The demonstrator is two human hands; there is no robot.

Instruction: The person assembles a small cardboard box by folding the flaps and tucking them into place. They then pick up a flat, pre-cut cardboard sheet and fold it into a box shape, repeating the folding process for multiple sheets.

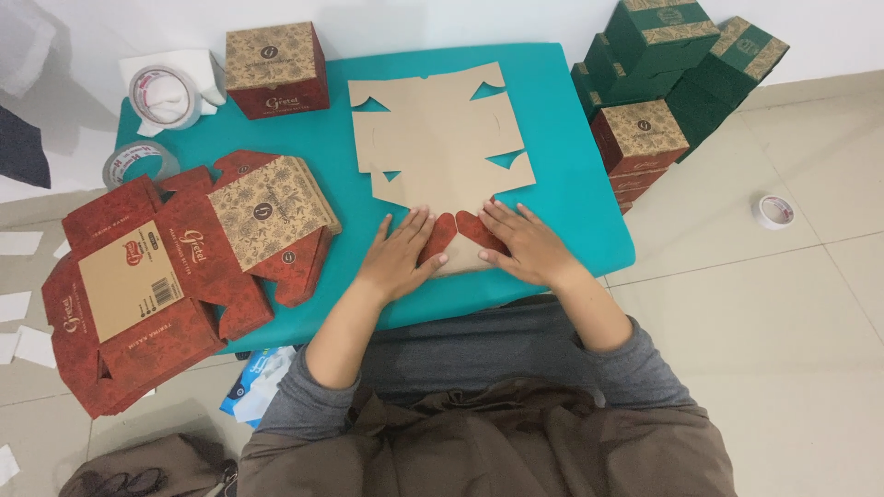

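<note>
**Flat box blank, first flaps being folded**

Going left to right, I'm seeing a stack of unfolded red blanks (175, 267) waiting on the teal table (571, 184), an assembled red box (276, 69) behind them. My left hand (401, 256) is pressing flat, fingers together, on one red flap (440, 235); my right hand (527, 244), fingers slightly spread, is holding down the other. The cardboard blank (437, 138) is lying plain side up at table centre, long axis running away from me. I'm judging folding barely begun. Finished boxes (677, 64) are piling up at right.
</note>
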